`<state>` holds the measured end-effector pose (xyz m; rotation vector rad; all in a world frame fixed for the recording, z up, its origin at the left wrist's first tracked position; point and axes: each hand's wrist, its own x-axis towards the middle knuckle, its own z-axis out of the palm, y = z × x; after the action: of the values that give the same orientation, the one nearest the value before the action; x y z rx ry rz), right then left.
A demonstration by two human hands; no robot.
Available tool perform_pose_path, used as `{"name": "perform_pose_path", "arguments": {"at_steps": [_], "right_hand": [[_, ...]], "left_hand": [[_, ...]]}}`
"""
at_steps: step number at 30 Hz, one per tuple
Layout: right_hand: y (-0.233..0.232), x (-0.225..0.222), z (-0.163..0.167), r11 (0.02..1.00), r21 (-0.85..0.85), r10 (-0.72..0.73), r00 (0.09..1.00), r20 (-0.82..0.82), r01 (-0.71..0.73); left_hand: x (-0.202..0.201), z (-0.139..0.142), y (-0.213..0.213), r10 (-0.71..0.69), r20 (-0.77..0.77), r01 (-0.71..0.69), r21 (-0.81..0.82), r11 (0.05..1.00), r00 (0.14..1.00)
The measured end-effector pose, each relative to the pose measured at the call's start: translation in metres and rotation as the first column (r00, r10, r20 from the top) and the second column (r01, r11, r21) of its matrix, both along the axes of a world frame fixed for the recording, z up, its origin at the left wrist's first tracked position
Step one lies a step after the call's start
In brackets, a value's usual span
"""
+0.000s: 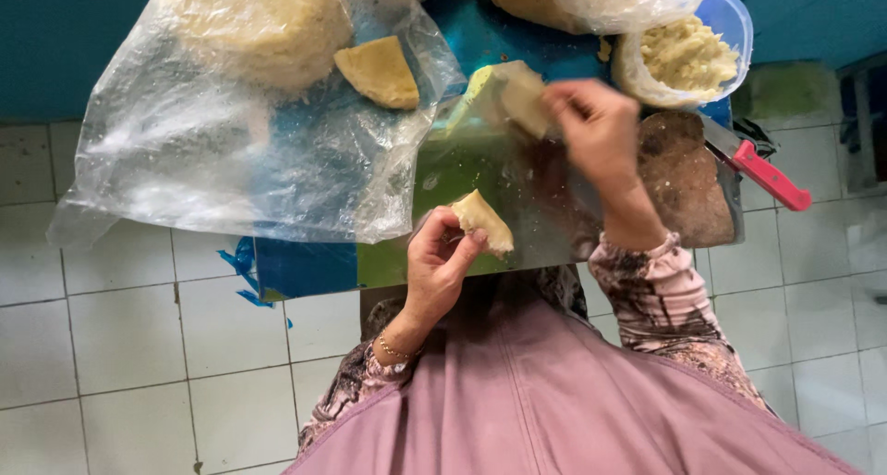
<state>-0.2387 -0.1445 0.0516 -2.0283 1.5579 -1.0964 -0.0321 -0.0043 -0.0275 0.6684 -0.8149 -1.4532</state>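
Observation:
My left hand (438,258) pinches a small folded piece of pale dough (482,220) just above the near edge of the green work surface (467,175). My right hand (596,128) is blurred and reaches over that surface, its fingers on a larger pale dough piece (508,94). A triangular folded dough piece (379,70) lies on a clear plastic bag (231,152) to the left. A big lump of dough (259,22) sits inside that bag.
A clear tub of crumbly yellow filling (688,54) stands at the upper right. A knife with a red handle (767,175) lies by a brown round board (684,175). White floor tiles (129,346) surround the low blue table (296,267).

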Motion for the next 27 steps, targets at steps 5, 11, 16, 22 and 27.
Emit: {"name": "perform_pose_path", "arguments": {"at_steps": [5, 11, 16, 22, 27], "right_hand": [[-0.008, 0.003, -0.004, 0.917, -0.357, -0.021, 0.874, -0.486, -0.176], [0.021, 0.007, -0.023, 0.917, -0.24, 0.115, 0.786, -0.608, -0.32], [0.023, 0.009, -0.021, 0.946, -0.233, 0.087, 0.871, -0.484, -0.224], [0.063, 0.015, 0.001, 0.893, 0.207, 0.36, 0.909, 0.209, -0.401], [0.084, 0.018, -0.013, 0.692, 0.445, 0.184, 0.734, 0.653, -0.569]], "left_hand": [[0.002, 0.002, 0.0, -0.003, 0.018, 0.003, -0.006, 1.0, 1.0], [0.006, 0.002, 0.003, -0.019, 0.031, 0.02, -0.005, 1.0, 0.999], [0.004, -0.003, 0.001, -0.023, 0.032, 0.022, 0.025, 0.999, 0.999], [0.001, -0.005, -0.008, 0.002, -0.004, -0.002, 0.058, 0.998, 1.0], [0.002, -0.003, -0.014, -0.055, 0.001, 0.055, -0.056, 0.997, 0.998]]}}
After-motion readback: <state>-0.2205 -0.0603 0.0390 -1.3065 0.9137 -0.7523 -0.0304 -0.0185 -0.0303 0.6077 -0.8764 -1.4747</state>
